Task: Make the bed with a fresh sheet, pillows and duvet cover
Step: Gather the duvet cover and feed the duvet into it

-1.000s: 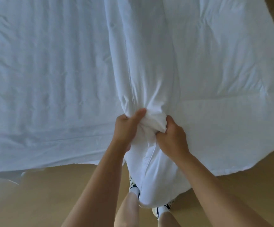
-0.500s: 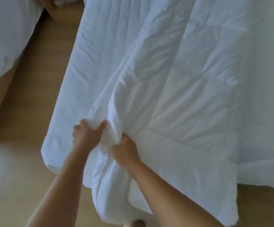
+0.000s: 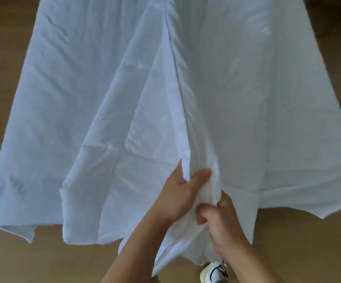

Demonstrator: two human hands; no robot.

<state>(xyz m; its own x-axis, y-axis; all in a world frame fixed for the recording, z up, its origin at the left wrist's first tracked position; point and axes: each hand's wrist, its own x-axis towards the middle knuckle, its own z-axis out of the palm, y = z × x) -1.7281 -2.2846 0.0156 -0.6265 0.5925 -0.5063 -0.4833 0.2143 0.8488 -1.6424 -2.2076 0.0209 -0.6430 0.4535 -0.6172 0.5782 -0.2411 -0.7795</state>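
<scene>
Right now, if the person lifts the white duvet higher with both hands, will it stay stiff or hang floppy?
Probably floppy: the white duvet fans out in long folds from where the left hand and right hand bunch it. It seems fairly light, since two pinches hold it up. Its edges droop to the floor, so it may drag.

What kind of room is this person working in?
Probably a bedroom. Both hands, left and right, bunch up a white quilted duvet spread wide over a tan wooden floor. No bed frame shows, so it's a guess.
</scene>
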